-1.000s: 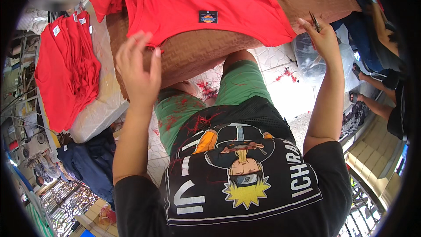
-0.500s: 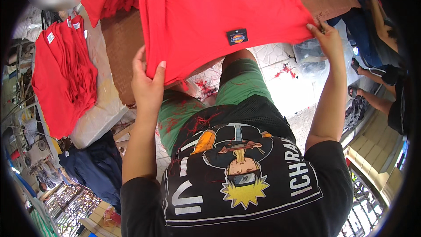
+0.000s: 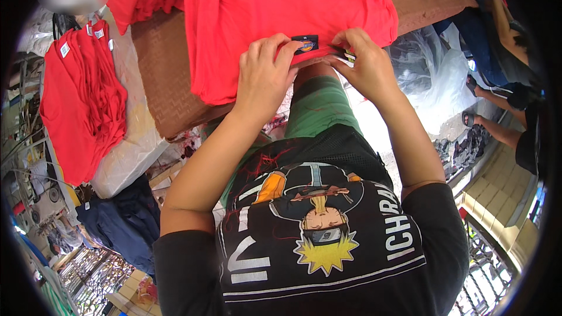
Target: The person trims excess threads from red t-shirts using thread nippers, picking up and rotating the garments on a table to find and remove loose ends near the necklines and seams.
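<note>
A red shirt (image 3: 281, 0) lies over the brown table edge, its hem toward me and a small dark label (image 3: 306, 43) near that hem. My left hand (image 3: 263, 73) pinches the hem at the label's left side, the thumb over part of the label. Just right of the label, my right hand (image 3: 369, 64) has its thumb and fingers closed about the same hem. A small dark and yellowish item (image 3: 349, 54) shows among the right fingers; its kind I cannot make out.
Brown patterned covering (image 3: 167, 64) spreads under the shirt. To the left, a stack of red garments (image 3: 85, 99) hangs over a plastic-wrapped surface, with dark blue cloth (image 3: 123, 216) below. Clear plastic (image 3: 430, 76) lies at right, near another person's legs (image 3: 497, 129).
Both hands have come inward from the shirt's two lower corners to the label. The stretched hem has slackened, and the shirt's right corner has drawn back to the left.
</note>
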Available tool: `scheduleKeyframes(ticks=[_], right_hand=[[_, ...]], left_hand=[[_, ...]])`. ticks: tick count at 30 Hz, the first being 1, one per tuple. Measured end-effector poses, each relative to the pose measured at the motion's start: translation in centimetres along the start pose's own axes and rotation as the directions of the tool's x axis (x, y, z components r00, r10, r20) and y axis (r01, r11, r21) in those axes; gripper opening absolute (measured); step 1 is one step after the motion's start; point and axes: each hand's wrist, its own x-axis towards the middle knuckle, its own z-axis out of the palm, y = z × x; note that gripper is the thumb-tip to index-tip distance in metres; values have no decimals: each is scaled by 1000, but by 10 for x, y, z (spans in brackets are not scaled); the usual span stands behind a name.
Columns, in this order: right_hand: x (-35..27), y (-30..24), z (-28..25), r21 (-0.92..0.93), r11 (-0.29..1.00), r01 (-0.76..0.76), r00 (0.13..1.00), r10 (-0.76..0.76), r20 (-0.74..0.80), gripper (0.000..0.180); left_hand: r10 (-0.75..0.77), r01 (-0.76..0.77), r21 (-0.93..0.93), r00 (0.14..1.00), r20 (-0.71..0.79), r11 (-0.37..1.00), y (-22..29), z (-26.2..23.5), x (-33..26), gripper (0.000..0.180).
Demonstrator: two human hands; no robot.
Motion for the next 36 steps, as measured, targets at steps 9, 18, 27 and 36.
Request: scheduleKeyframes(ticks=[9, 18, 27, 36], right_hand=[[7, 35, -38, -36, 997, -72, 974, 62, -219, 23], [33, 18, -89, 219, 955, -200, 979, 206, -2, 26], [68, -8, -45, -47, 997, -65, 973, 53, -224, 44], [71, -12, 35, 406, 906, -118, 993, 119, 23, 27]], left_hand=[[-43, 45, 28, 996, -75, 999, -35, -41, 14, 26], [-384, 447, -320, 891, 243, 835, -35, -110, 2, 25], [-260, 257, -63, 964, -59, 964, -19, -66, 44, 30], [-407, 413, -316, 909, 88, 854, -41, -3, 60, 22]])
